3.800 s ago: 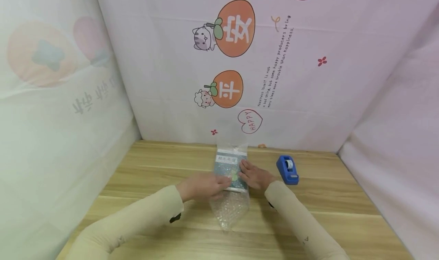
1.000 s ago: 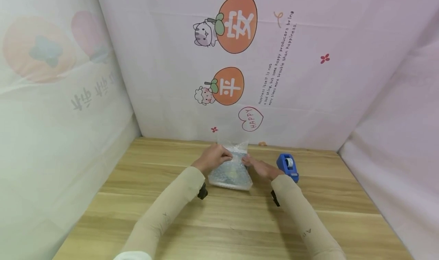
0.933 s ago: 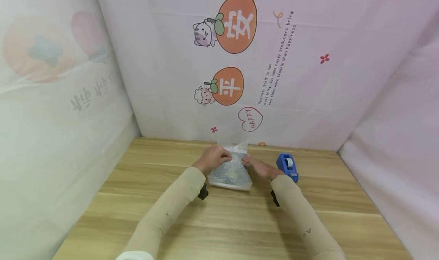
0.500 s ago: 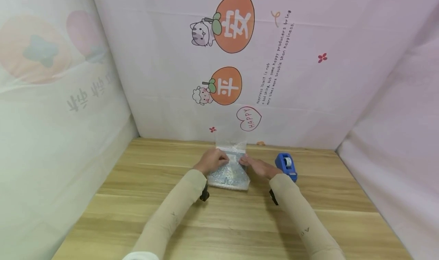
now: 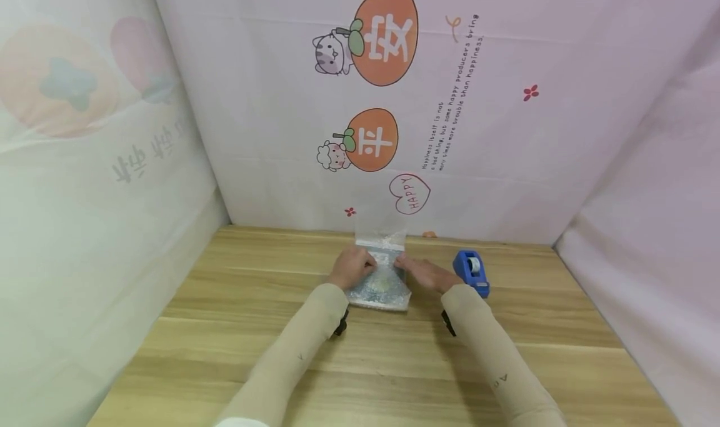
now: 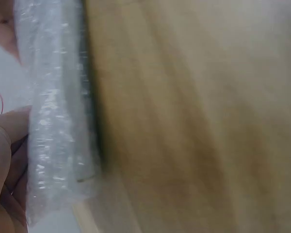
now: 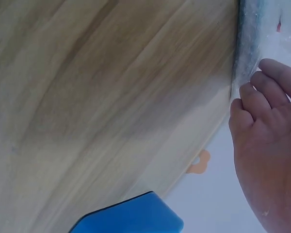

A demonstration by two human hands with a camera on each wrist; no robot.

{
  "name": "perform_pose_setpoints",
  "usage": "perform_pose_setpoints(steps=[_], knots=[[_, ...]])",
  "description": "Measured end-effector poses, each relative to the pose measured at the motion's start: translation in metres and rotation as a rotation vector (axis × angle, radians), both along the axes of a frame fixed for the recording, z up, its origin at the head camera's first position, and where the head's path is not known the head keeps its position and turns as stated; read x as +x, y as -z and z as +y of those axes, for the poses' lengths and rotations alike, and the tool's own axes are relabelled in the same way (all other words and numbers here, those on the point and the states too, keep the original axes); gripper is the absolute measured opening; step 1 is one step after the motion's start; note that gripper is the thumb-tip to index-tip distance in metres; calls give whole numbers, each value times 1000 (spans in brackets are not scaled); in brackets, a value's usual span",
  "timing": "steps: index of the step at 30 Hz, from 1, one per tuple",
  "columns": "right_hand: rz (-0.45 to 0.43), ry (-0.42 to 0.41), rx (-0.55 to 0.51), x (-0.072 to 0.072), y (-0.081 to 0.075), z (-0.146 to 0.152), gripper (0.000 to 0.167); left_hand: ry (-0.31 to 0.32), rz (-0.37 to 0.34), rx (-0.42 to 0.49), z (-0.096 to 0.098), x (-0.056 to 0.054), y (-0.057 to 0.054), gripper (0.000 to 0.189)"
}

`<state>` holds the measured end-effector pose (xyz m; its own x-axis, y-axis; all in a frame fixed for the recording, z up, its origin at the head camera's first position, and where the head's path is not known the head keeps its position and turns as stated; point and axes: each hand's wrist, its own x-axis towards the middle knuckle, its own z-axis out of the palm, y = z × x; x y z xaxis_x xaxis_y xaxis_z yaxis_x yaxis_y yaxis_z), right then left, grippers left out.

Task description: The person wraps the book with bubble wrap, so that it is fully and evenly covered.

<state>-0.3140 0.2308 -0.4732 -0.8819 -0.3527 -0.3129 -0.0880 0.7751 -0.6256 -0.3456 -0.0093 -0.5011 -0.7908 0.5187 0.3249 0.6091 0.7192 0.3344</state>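
A flat, blue, book-like item (image 5: 375, 284) lies on the table, seen through the clear bubble wrap (image 5: 388, 299) folded over it. At its left side my left hand (image 5: 350, 268) has curled fingers and pinches the folded wrap. In the left wrist view that hand (image 6: 5, 170) is at the wrap's (image 6: 56, 121) edge, partly hidden behind it. My right hand (image 5: 430, 274) lies along the right side, its fingertips touching the wrap. The right wrist view shows the right hand (image 7: 271, 131) with its fingers fairly straight and together, against the package's edge.
A blue tape dispenser (image 5: 472, 273) with a roll of tape stands just right of my right hand. The wooden table (image 5: 394, 371) ends at a printed white cloth (image 5: 281, 133) at the back; more cloth hangs at both sides. A spare end of wrap (image 5: 381, 232) sticks out at the back.
The near flap of bubble wrap, flat toward me at first, is now folded up over the blue item. My left hand moved up its left side; lately it shifted slightly down. The right hand stayed.
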Motion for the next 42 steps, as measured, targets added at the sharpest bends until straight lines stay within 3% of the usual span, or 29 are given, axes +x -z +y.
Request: perform_pose_setpoints(steps=[3, 6, 14, 19, 23, 31, 36, 42], knots=[[37, 5, 45, 4, -3, -1, 95, -50, -4, 10, 6, 3, 2, 8], [96, -15, 103, 7, -6, -4, 94, -97, -54, 36, 10, 3, 3, 8], [210, -196, 273, 22, -15, -19, 74, -140, -191, 201, 3, -6, 11, 9], [284, -294, 391, 37, -14, -31, 77, -179, -287, 302, 0, -4, 6, 14], [341, -358, 458, 46, -10, -40, 79, -210, -323, 324, 2, -3, 4, 15], [372, -352, 518, 54, 5, -51, 80, -236, -335, 332, 4, -1, 6, 17], [348, -349, 529, 53, 10, -52, 79, -258, -347, 343, 3, 1, 5, 17], [289, -341, 505, 48, 11, -48, 73, -214, -359, 359, 3, -2, 3, 18]])
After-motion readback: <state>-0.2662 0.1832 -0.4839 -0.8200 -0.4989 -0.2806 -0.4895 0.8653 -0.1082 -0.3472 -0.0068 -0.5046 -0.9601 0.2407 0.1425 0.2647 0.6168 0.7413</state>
